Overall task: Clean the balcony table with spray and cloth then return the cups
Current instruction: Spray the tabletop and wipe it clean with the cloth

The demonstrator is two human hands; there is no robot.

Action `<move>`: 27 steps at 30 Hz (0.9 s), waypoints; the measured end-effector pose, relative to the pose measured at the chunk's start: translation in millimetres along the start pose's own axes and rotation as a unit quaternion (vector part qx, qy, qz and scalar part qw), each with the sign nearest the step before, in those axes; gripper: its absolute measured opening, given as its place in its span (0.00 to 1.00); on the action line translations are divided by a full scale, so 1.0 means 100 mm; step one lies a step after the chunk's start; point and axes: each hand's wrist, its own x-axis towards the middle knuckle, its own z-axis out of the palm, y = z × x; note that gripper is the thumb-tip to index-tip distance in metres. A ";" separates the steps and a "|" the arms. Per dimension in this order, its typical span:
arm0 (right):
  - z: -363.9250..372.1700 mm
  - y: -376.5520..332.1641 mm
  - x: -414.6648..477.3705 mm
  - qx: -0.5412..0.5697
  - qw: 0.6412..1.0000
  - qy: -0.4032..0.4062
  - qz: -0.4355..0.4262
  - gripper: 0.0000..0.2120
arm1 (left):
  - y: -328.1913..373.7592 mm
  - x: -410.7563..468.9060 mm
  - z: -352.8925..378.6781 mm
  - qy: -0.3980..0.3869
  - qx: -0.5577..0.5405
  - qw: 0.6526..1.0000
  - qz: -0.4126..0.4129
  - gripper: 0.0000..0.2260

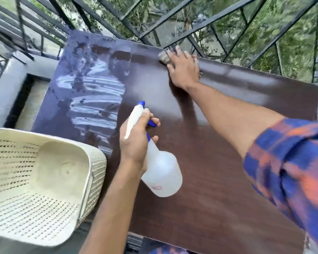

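Far off, the flat right hand (184,70) presses a crumpled grey cloth (164,56) onto the glossy table (218,162); the left hand (136,140) grips a translucent spray bottle (162,173).

The dark brown bench (218,143) shows white wet streaks on its left part, the translucent, blue-triggered spray bottle (160,173) hangs tilted over its middle in the left hand (136,136), and the grey cloth (164,56) sits bunched at its far edge under the right hand (184,70).
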 end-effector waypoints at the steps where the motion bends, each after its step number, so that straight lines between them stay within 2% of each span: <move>1: 0.02 -0.16 0.06 0.003 1.000 -0.008 -0.004 0.25 | 0.04 0.04 -0.01 -0.006 -0.004 1.000 -0.001 0.09; 3: 0.11 -0.41 -0.06 0.007 0.999 -0.027 -0.047 0.25 | 0.09 0.09 -0.04 -0.012 -0.002 1.000 0.001 0.07; 5: 0.28 -0.51 -0.51 0.001 0.990 -0.026 -0.135 0.26 | 0.12 0.11 -0.09 -0.024 0.006 1.000 0.002 0.06; 7: 0.41 -0.48 -1.08 -0.001 0.970 -0.030 -0.240 0.27 | 0.12 0.12 -0.15 -0.036 -0.003 0.999 -0.005 0.07; 9: 0.45 -0.32 -1.38 0.028 0.959 -0.022 -0.279 0.24 | 0.13 0.12 -0.22 -0.036 -0.009 0.999 -0.019 0.10; 11: 0.43 -0.18 -1.16 0.017 0.967 -0.010 -0.255 0.22 | 0.12 0.15 -0.30 -0.039 -0.007 0.999 -0.027 0.08; 15: 0.24 -0.20 -0.16 -0.007 0.999 0.001 -0.050 0.25 | 0.08 0.16 -0.43 -0.043 -0.011 0.999 -0.030 0.05; 17: 0.18 -0.37 0.15 0.011 1.000 -0.009 0.002 0.25 | 0.05 0.12 -0.50 -0.035 -0.003 0.999 -0.018 0.06; 19: 0.22 -0.58 0.15 0.007 1.000 -0.014 -0.001 0.25 | 0.04 0.06 -0.58 -0.030 0.002 1.000 -0.004 0.07; 21: 0.34 -0.77 -0.18 -0.008 0.998 -0.023 -0.052 0.26 | 0.01 -0.02 -0.68 -0.028 -0.002 1.000 0.001 0.08; 24: 0.56 -0.94 -1.16 0.015 0.991 -0.034 -0.129 0.27 | -0.08 -0.18 -0.81 -0.034 -0.012 0.999 0.001 0.07; 27: 0.71 -1.02 -2.43 0.051 0.985 -0.006 -0.164 0.24 | -0.23 -0.40 -0.95 -0.058 -0.028 0.998 0.023 0.08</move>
